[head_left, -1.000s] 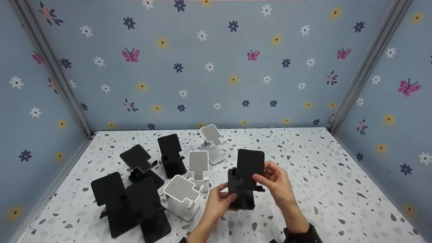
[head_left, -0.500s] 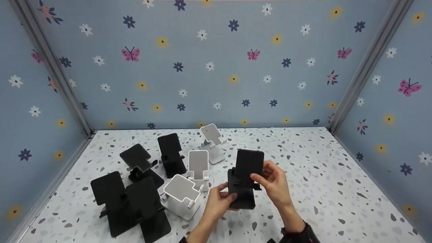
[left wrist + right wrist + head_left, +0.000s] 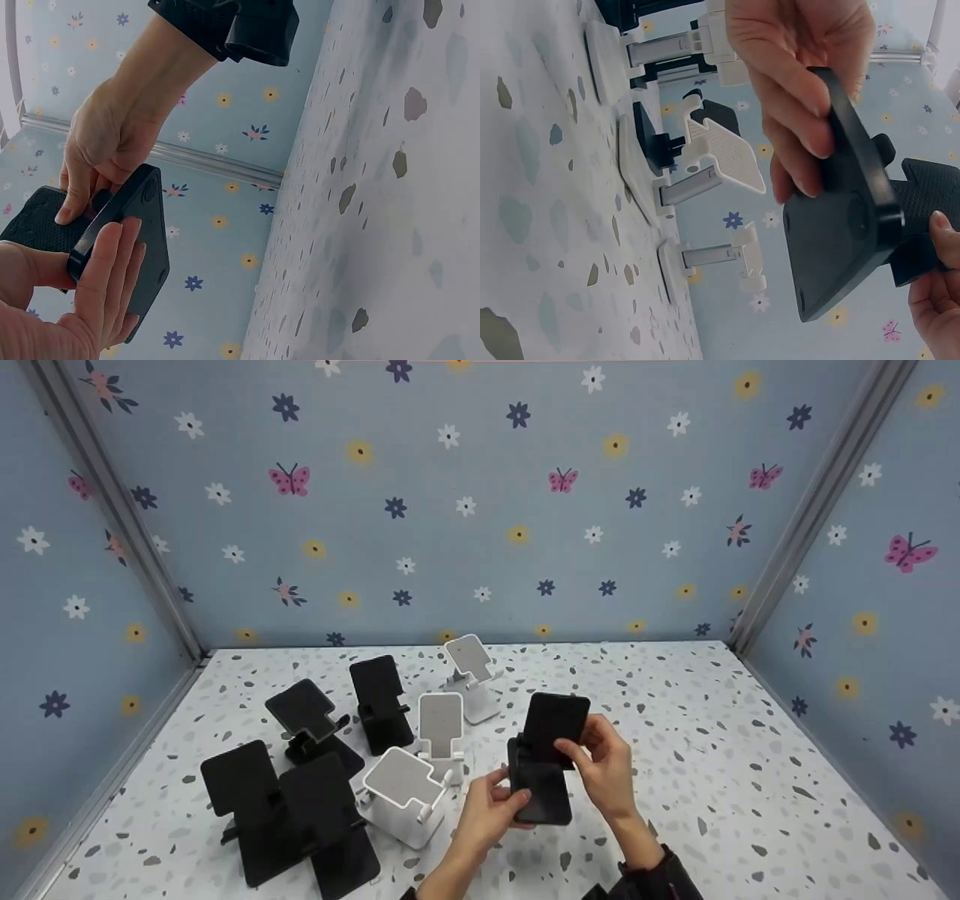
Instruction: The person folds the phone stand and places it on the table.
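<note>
A black phone stand (image 3: 544,795) is held up in front of me by both hands. My left hand (image 3: 484,814) grips the left side of its base, thumb on top and fingers underneath. With thumb and fingers, my right hand (image 3: 607,765) pinches the right edge of its upper plate (image 3: 556,724). In the left wrist view, the left fingers (image 3: 112,281) lie flat along the base's underside (image 3: 150,240). The right wrist view shows round pads on that underside (image 3: 847,232), and the textured plate (image 3: 930,199) beyond it. The hinge is mostly hidden behind the base.
Several black phone stands (image 3: 322,799) stand at the left of the speckled table (image 3: 720,780). White stands (image 3: 405,780) with grey faces are between them and my hands, one farther back (image 3: 471,660). Flower-patterned walls (image 3: 480,555) enclose the table at the back and sides.
The right hand has shifted slightly left, turning the upper plate against the base. The plate's lower lip, seen earlier, has dropped from sight, and more of the base's face shows.
</note>
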Demonstrator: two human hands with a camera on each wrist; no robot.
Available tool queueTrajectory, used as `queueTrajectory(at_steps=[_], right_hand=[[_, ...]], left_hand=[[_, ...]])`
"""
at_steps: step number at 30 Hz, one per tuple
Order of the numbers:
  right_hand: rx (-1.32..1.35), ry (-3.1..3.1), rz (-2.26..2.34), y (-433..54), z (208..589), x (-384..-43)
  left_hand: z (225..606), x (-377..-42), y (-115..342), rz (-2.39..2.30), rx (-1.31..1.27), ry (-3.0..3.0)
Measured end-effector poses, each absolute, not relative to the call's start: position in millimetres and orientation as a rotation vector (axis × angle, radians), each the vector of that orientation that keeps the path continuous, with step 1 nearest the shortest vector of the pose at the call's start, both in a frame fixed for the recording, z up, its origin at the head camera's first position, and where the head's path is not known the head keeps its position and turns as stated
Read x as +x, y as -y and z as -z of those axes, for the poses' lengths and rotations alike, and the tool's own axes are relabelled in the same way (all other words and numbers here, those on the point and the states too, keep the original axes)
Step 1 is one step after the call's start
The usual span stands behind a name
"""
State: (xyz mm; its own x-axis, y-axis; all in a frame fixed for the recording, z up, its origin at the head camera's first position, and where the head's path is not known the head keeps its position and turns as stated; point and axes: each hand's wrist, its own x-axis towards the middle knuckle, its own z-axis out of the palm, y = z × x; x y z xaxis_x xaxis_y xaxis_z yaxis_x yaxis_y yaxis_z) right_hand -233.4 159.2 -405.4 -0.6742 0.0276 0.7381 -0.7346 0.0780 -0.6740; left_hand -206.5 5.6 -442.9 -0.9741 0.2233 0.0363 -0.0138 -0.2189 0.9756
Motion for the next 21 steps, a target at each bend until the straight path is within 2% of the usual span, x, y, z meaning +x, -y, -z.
queueTrajectory(at_steps=[14,21], right_hand=[[0.664,1.801,-1.271,-163,408,-238],[0.607,1.785,-1.105,-172,426,-252]], left_hand=[[436,-200,-9,-2.269,0.211,-1.889],[433,-195,-12,-2.31,0.236,-1.803]])
